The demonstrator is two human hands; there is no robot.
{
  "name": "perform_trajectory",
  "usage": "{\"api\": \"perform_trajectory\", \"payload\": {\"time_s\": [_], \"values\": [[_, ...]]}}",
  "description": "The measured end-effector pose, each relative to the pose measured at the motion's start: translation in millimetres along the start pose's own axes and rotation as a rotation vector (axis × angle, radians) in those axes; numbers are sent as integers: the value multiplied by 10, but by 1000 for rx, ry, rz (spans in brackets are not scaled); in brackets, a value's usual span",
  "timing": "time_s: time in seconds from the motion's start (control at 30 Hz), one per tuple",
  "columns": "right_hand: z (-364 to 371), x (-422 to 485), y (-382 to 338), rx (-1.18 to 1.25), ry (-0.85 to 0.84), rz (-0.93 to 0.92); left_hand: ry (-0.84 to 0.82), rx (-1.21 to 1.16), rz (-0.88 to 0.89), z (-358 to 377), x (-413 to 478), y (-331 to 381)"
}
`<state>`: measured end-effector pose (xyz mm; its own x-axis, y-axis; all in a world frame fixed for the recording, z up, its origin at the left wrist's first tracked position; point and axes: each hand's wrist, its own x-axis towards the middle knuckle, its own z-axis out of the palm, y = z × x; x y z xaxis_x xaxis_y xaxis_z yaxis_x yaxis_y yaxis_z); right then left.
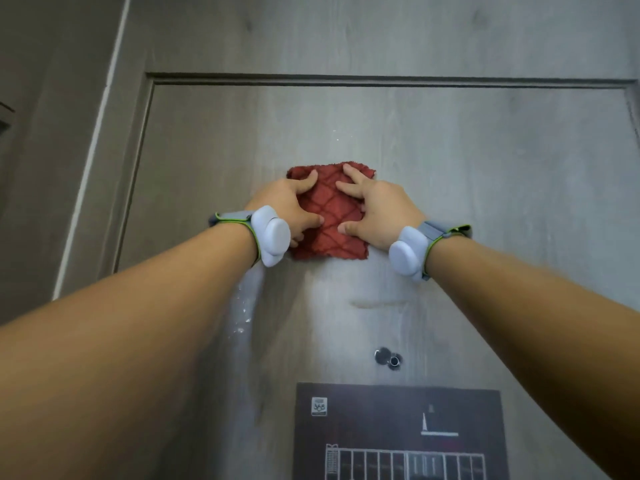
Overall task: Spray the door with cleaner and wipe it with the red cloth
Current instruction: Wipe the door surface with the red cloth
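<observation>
The red cloth (330, 216), a quilted square, lies flat against the grey wood-grain door (450, 161) high on its recessed panel. My left hand (289, 206) presses its left edge with fingers spread over the fabric. My right hand (377, 209) presses its right side the same way. Both arms reach up and forward, each with a grey wrist device. White foam streaks and droplets (244, 313) run down the door below my left wrist. No spray bottle is in view.
A metal peephole (388, 357) sits below the cloth. A dark poster (398, 431) with white print is stuck to the door at the bottom. The door frame (93, 161) and a wall lie at the left.
</observation>
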<state>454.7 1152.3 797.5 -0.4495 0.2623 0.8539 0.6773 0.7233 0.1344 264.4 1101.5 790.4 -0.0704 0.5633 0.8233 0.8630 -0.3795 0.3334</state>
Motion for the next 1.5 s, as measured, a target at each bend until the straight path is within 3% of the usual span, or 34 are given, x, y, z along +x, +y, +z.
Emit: {"api": "perform_trajectory", "payload": {"time_s": [0.47,1.03,1.2,1.5], "values": [[-640,-581,1192,8,24,62,25,236,66,942,147,1161],[-1343,-1324,2591,-24,55,143,3,240,127,2187,343,2475],[-1520,-1465,2848,-63,65,188,70,295,167,2514,443,2786],[-1741,-1663,3187,-171,39,229,33,279,204,2866,534,3101]]}}
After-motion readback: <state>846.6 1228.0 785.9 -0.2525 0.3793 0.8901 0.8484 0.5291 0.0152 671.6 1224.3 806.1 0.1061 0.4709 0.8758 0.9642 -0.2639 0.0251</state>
